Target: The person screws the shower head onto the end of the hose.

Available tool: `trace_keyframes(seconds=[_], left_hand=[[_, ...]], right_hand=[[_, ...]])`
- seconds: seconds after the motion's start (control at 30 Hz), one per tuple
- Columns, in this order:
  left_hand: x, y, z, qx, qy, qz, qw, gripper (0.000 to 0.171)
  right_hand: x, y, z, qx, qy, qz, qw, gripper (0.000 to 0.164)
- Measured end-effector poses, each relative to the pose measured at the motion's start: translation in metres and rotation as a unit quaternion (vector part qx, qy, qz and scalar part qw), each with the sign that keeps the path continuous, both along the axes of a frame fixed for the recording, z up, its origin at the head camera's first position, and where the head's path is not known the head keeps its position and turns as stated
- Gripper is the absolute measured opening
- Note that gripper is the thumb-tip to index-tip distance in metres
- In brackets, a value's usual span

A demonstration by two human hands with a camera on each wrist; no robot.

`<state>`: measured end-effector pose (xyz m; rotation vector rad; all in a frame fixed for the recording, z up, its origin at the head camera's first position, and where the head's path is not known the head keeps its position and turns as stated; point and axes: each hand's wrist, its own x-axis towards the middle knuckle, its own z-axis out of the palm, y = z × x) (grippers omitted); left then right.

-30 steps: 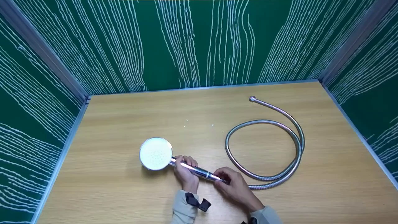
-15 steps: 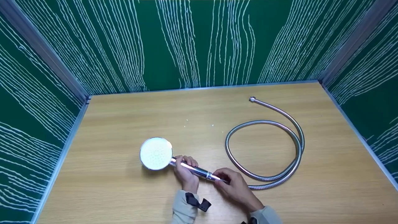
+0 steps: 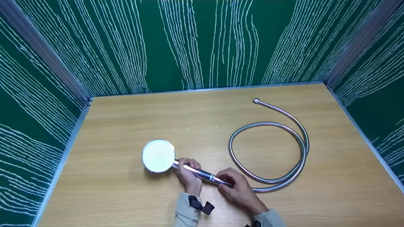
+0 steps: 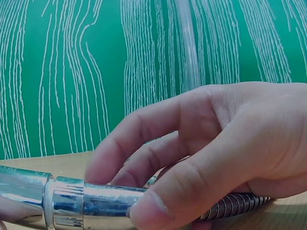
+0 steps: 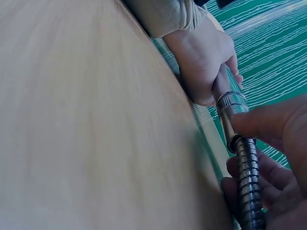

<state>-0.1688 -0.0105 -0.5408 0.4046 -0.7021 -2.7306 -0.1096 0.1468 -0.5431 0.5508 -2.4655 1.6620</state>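
Note:
In the head view a shower head (image 3: pixel 158 156) with a round white face points up, its chrome handle (image 3: pixel 202 174) slanting down to the right. My left hand (image 3: pixel 190 180) grips that handle just below the head. At the handle's lower end, my right hand (image 3: pixel 240 189) holds the smooth metal end fitting (image 4: pixel 112 197) of the hose between thumb and fingers. The right wrist view shows the ribbed metal shower hose (image 5: pixel 249 187) running out of this fitting, past my right fingers. Fitting and handle meet end to end; any thread inside is hidden.
The hose (image 3: pixel 266 123) lies in a wide loop on the right of the wooden table (image 3: pixel 126 123). Its free end nut (image 3: pixel 256 100) points left near the back edge. Green panels (image 3: pixel 202 44) with white wavy lines stand around the back and sides. Tiny white specks dot the table's middle.
My right thumb and fingers have shifted very slightly around the hose fitting. The left hand, shower head and hose loop keep their places.

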Motion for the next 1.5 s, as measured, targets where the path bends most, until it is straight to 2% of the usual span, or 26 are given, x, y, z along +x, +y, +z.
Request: trace_keyframes(seconds=[0.43, 0.9, 1.5], left_hand=[[-0.0006, -0.0006, -0.0006, -0.002, -0.014, -0.001, 0.9999, 0.025], [-0.0004, 0.0001, -0.0012, -0.005, -0.001, 0.002, 1.0, 0.023], [-0.0005, -0.0002, -0.0013, 0.001, 0.005, 0.0, 1.0, 0.024]], right_hand=[[-0.0004, 0.0012, 0.0004, 0.003, -0.041, -0.003, 0.999, 0.031], [0.0002, 0.0007, 0.0016, 0.011, -0.041, -0.006, 0.999, 0.025], [0.0009, 0.0007, 0.0023, 0.048, -0.042, -0.009, 0.998, 0.019]])
